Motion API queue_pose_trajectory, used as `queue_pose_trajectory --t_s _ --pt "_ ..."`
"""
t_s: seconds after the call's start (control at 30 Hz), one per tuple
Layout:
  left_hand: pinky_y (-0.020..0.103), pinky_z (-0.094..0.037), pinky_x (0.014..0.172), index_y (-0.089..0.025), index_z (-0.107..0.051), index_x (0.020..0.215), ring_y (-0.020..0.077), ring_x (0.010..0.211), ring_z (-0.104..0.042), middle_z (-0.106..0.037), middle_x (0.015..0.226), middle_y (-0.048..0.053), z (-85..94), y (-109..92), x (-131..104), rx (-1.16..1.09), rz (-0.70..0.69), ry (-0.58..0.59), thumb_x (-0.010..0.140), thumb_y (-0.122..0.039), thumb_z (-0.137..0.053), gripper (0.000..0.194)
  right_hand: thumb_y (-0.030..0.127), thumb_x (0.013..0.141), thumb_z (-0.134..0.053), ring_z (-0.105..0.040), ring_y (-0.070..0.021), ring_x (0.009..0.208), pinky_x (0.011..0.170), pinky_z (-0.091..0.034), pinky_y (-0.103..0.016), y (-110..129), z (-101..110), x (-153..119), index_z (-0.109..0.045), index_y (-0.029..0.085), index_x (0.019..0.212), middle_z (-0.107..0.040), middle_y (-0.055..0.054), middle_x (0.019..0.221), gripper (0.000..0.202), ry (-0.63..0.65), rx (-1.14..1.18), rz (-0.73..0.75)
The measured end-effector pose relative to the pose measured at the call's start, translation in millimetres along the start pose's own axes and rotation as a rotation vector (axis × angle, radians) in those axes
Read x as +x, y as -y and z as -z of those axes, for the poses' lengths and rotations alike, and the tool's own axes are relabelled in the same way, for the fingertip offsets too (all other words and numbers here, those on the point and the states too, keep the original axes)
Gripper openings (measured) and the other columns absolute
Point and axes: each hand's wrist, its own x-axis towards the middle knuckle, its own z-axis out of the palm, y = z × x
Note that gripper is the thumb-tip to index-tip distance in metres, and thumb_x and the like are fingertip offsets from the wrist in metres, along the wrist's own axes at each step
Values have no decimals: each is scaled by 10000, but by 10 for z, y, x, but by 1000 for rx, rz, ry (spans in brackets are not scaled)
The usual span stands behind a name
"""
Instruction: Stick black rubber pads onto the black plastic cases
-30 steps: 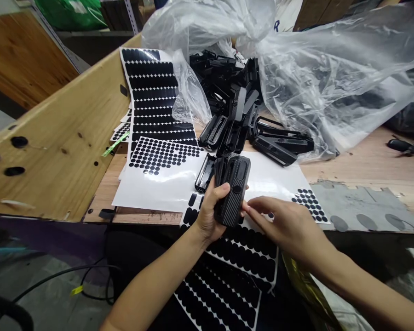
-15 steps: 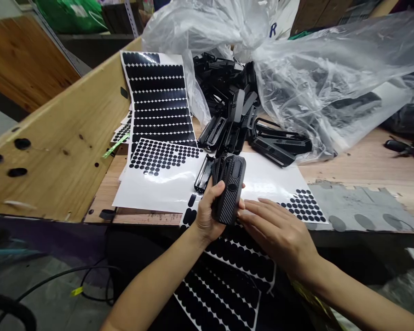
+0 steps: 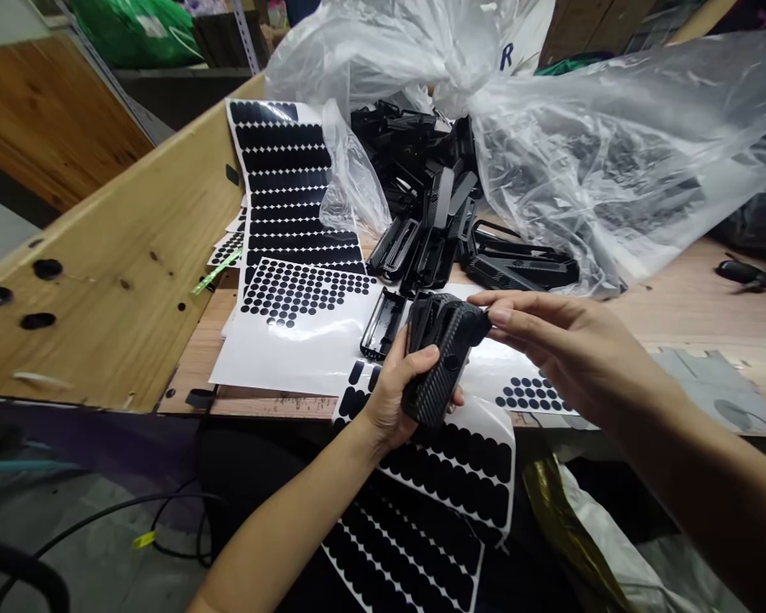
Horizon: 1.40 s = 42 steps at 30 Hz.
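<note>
My left hand (image 3: 392, 392) is wrapped round black plastic casings (image 3: 440, 366) with a carbon-fibre pattern, held tilted over the table's front edge. More than one casing seems stacked in this grip. At their upper right end, my right hand (image 3: 549, 340) pinches a small dark piece (image 3: 478, 328), which looks like a black sticker; its outline merges with the casing. Just left of the held casings lies an open black casing (image 3: 381, 323) on white backing paper (image 3: 287, 362). Below my hands, a sheet of black oval stickers (image 3: 465, 451) hangs over the edge.
A heap of black casings (image 3: 414, 162) spills from a clear plastic bag (image 3: 568, 145) at the back. Another sticker sheet (image 3: 287, 187) leans against the wooden side board (image 3: 121, 255). Grey sheet scraps (image 3: 715, 383) and a black-and-red tool (image 3: 750, 274) lie to the right.
My right hand has risen from beside the lower casing to its upper right end and now pinches a small dark piece. The casings have tilted to the right in my left hand.
</note>
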Motion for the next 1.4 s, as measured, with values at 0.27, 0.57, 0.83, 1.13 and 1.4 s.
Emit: queue_pose_trajectory --t_s 0.27,0.57,0.83,1.13,1.4 --pt "213 -497 486 -211 -443 1301 146 568 -666 -665 871 28 22 21 3 -5 -24 13 871 -434 -712 554 435 788 -863 -705 -274 1133 1088 -518 -488 -76 -53 6 -825 290 908 -785 -33 1133 192 -14 21 13" --pt "217 -484 477 -210 -464 1272 154 568 -661 -648 816 5 6 9 -5 1 -17 -10 826 -469 -749 589 417 791 -865 -696 -273 1132 1107 -500 -483 -102 -75 16 -826 282 901 -775 -30 1138 178 -21 18 29" --pt "214 -494 485 -210 -462 1281 150 579 -666 -654 844 16 11 22 -10 -1 -19 -6 856 -451 -730 557 404 828 -837 -683 -266 1107 1088 -494 -475 -97 -45 34 -806 264 872 -755 -37 1145 150 20 -58 87" --pt "212 -508 496 -212 -441 1338 142 570 -662 -643 841 11 4 11 -16 3 -24 3 872 -428 -722 586 425 862 -797 -695 -256 1050 974 -569 -409 -15 -81 -11 -785 259 854 -767 -40 1089 167 -61 -285 207" --pt "211 -516 496 -213 -447 1320 140 567 -665 -641 860 11 11 4 -9 0 -20 13 873 -417 -721 562 312 872 -787 -739 -215 959 926 -629 -394 -59 -128 -22 -780 245 903 -786 -27 1032 74 -115 -375 423"
